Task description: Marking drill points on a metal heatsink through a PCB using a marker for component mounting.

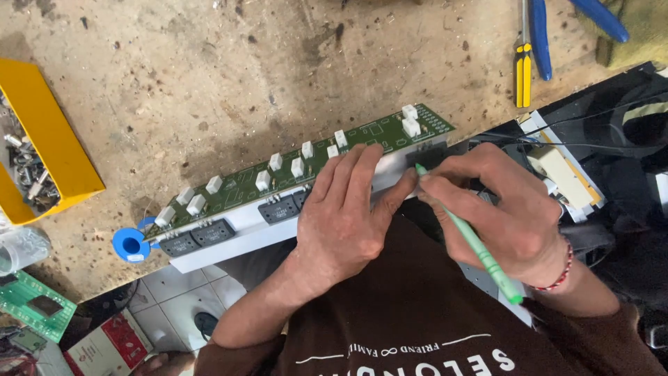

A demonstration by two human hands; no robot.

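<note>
head view: a long green circuit board (pixel 292 163) with a row of white blocks on top is seen lying slantwise at the near edge of a worn workbench (pixel 209 76), joined to a white metal bar (pixel 229 240) on which black flat components (pixel 278 209) are mounted. the left hand (pixel 344 216) is laid flat and open across the board and bar, fingers spread, nothing being gripped; the assembly is only pressed down. the right hand (pixel 504 209) is closed around a light green pen-like tool (pixel 466 233), whose tip is set against a black component (pixel 428 157) at the board's right end, just beside the left thumb. a blue solder spool (pixel 130 244) is seen touching the bar's left end. farther out, a yellow bin (pixel 49 139) of metal parts, a yellow-handled screwdriver (pixel 522 73) and blue-handled pliers (pixel 557 28) are found, and 1 smaller green board (pixel 35 303) lies at lower left.

it is judged that the tool tip could slip off the component if pressed at a slant, and the thumb close by could be struck. because much of the bar overhangs the bench edge, the assembly could tip toward the lap should the flat hand be lifted.
</note>
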